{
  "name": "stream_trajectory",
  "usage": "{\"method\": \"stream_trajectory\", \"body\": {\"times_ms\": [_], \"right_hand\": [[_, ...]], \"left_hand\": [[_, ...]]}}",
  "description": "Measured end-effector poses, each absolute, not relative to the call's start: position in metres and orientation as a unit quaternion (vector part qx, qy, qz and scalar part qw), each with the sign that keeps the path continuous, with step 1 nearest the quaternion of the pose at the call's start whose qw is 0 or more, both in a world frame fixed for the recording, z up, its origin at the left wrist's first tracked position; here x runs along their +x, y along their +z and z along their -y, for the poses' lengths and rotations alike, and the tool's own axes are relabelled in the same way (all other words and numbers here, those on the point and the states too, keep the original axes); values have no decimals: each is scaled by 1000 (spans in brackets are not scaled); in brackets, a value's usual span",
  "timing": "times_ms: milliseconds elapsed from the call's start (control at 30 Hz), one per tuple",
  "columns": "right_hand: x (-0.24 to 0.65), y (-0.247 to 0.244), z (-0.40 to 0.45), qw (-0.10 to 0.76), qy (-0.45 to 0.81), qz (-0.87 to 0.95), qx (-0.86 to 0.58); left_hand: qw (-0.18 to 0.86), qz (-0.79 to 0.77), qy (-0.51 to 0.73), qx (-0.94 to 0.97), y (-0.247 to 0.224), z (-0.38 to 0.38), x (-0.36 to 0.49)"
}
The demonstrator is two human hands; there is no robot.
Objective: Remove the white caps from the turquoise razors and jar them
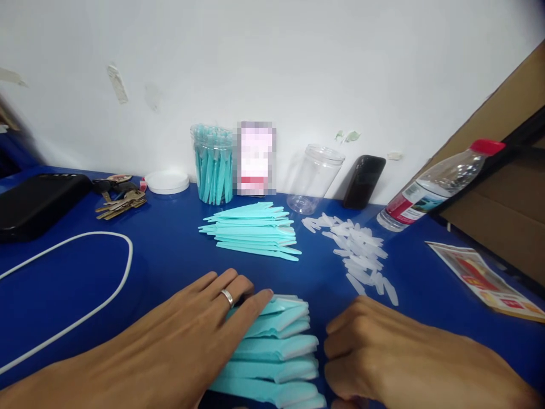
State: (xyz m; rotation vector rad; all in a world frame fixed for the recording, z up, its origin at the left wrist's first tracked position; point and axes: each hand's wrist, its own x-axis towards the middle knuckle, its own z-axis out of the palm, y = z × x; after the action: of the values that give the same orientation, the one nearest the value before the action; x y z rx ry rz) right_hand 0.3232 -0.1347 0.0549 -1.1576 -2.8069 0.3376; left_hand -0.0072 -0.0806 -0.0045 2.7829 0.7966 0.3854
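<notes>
A near stack of turquoise eyebrow razors point(283, 346) with whitish caps on their right ends lies at the front of the blue table. My left hand point(204, 318), a ring on one finger, is laid over the stack's left part, thumb on top and fingers curled over its far side. Just right of the capped ends, my right hand point(366, 346) is closed with its knuckles up; whatever its fingertips hold is hidden. Farther back lies a second pile of turquoise razors point(255, 233). Loose translucent white blade caps point(361, 250) are scattered to its right.
Along the wall stand a clear jar full of turquoise razors point(214, 170), a lit phone point(255, 159), a tilted clear jar point(315, 179) and a dark phone point(364, 182). A water bottle point(438, 187) leans right. Keys point(123, 203), a white lid point(167, 182) and a white cable point(128, 255) lie left.
</notes>
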Motion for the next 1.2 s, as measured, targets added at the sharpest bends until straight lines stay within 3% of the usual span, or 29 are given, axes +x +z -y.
{"method": "stream_trajectory", "body": {"times_ms": [200, 733, 1200], "right_hand": [[323, 54, 134, 25, 136, 914, -382], [318, 60, 130, 23, 139, 914, -381], [322, 64, 122, -38, 143, 899, -412]], "left_hand": [[132, -267, 117, 947, 13, 78, -4], [133, -266, 120, 947, 11, 81, -3], [90, -287, 140, 943, 0, 86, 2]]}}
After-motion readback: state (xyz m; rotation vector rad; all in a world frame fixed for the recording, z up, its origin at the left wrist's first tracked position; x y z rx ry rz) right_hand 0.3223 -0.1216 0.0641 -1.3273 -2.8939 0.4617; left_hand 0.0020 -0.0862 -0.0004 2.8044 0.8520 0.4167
